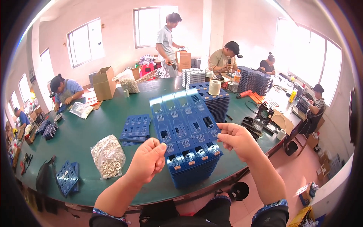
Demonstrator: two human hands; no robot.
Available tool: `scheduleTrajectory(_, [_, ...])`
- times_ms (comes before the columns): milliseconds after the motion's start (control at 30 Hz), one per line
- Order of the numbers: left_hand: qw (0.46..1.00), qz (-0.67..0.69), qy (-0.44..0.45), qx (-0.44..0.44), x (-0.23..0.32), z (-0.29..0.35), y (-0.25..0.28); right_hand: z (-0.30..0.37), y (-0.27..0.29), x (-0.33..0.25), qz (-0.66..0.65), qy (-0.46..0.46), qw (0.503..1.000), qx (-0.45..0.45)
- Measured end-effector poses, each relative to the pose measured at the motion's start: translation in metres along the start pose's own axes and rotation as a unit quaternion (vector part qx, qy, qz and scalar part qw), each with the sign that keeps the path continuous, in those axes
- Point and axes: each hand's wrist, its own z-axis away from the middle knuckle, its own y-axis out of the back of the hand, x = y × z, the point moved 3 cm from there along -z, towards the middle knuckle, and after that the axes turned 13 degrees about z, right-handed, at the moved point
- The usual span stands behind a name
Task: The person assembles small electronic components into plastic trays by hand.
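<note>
A blue circuit board panel [181, 123] with rows of cut-out slots is held up, tilted, between my two hands. My left hand [147, 160] is closed, pinching its near left corner between thumb and fingers. On the other side, my right hand [237, 140] grips the near right edge the same way. Below the panel stands a tall stack of blue circuit board panels [193, 172], its top one carrying small parts along the near edge. The held panel hides the rest of that stack's top.
A taller blue panel stack [219, 106] with a white roll [214, 87] on it stands behind. To the left lie a bag of small pale parts [107, 156] and loose blue panels [135, 128] on the green table [102, 126]. Several co-workers are around the table.
</note>
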Motion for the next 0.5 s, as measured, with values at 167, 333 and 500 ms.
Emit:
scheduleTrajectory(167, [0.975, -0.213, 0.051, -0.032, -0.008, -0.002, 0.003, -0.002, 0.009, 0.024, 0.020, -0.040, 0.998, -0.034])
scheduleTrajectory(333, [0.938, -0.334, 0.087, -0.023, -0.008, -0.002, 0.010, 0.003, 0.004, 0.032, 0.041, -0.056, 0.997, -0.032])
scheduleTrajectory(500, [0.910, -0.397, 0.112, -0.033, -0.008, 0.000, 0.013, 0.003, 0.003, 0.051, 0.031, -0.028, 0.998, -0.049])
